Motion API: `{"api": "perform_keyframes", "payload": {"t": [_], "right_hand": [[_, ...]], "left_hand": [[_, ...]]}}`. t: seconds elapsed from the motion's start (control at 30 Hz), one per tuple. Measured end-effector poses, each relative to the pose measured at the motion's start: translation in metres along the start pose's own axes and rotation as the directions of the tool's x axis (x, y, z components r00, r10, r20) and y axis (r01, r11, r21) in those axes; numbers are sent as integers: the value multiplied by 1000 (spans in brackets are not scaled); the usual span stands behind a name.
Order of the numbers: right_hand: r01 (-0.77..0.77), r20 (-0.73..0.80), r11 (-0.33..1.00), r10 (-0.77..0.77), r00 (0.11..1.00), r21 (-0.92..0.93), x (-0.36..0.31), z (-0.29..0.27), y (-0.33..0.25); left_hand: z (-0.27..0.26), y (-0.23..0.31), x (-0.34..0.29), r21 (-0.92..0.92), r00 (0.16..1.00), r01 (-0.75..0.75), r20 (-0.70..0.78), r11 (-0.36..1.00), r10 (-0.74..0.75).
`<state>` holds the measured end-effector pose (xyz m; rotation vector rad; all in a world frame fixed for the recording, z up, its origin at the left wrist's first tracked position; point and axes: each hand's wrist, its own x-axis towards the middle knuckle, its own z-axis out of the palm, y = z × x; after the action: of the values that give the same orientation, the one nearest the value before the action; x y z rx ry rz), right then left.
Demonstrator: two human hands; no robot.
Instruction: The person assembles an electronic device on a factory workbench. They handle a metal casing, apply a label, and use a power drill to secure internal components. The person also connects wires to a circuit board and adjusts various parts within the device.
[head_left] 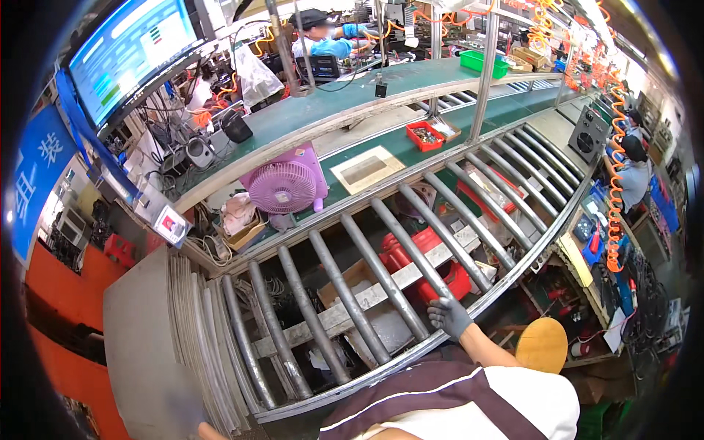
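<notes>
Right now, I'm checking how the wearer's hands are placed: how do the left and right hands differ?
The right hand is sharp, its fingers curled; the left hand is too blurred to read its fingers. The right hand is at a metal roller's near end; the left hand is by the stacked grey sheets. Both seem gloved in grey.

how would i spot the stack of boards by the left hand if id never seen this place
Start at the curved roller conveyor across the middle of the view. At its left end, near the blurred left hand, is a stack of grey-beige boards. Its many thin, closely packed edges set it apart from the orange surfaces farther left.
</notes>
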<state>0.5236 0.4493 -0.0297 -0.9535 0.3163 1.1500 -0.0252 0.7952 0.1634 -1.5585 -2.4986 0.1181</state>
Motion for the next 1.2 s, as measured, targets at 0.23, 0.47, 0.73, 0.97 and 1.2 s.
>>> {"api": "perform_keyframes", "payload": {"t": [0.23, 0.47, 0.73, 0.97, 1.2], "right_hand": [[-51, 216, 998, 41, 976, 39, 23, -13, -88], [412, 402, 866, -282, 871, -285, 66, 20, -350], [898, 785, -86, -526, 326, -431, 84, 247, -608], [906, 833, 14, -388, 394, -422, 87, 388, -677], [984, 837, -9, -526, 148, -179, 109, 406, -675]], "left_hand": [[18, 0, 29, 69, 988, 137, -87, 988, -131], [73, 116, -118, -71, 820, -361, -499, 930, 280], [-193, 483, -322, -535, 294, -842, -565, -70, 771], [-366, 727, -372, -736, 306, -466, -654, -490, 691], [-419, 843, -339, -830, 419, 142, -443, -539, 793]]}}
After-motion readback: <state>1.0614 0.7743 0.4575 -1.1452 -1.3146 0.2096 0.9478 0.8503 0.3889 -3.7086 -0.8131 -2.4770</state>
